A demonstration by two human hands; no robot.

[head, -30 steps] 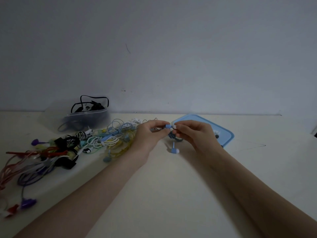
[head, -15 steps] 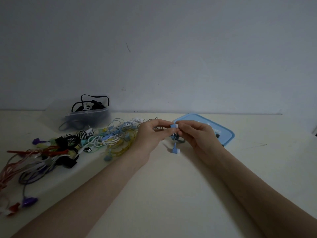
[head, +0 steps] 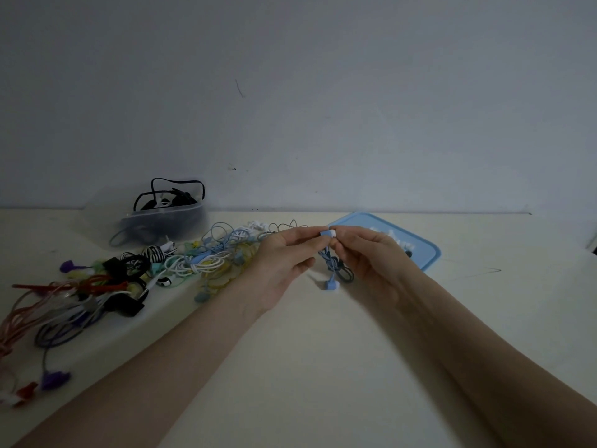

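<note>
Both hands have drifted slightly toward the right of the frame over the last second, carrying the pinched bud with them, and have barely moved in the last half second. I judge from this that the fiddling has settled into a steady hold while the set is untangled or wound. At the far left lies one heap of coloured earphones (head: 135,279), too tangled to count, and behind it stands one clear tub (head: 168,226) holding black cords. Right of the heap, in mid-frame, the left hand (head: 284,260) curls its thumb and fingers around the blue earbud (head: 327,233), raised above the table (head: 323,367). The right hand (head: 371,257) pinches the same bud from the other side at its white tip. One blue cord (head: 332,265) bunches below between the two hands, and the second earbud (head: 331,285) dangles from it, making two buds on one set. Just behind the right hand lies one blue lid (head: 423,253), flat.
</note>
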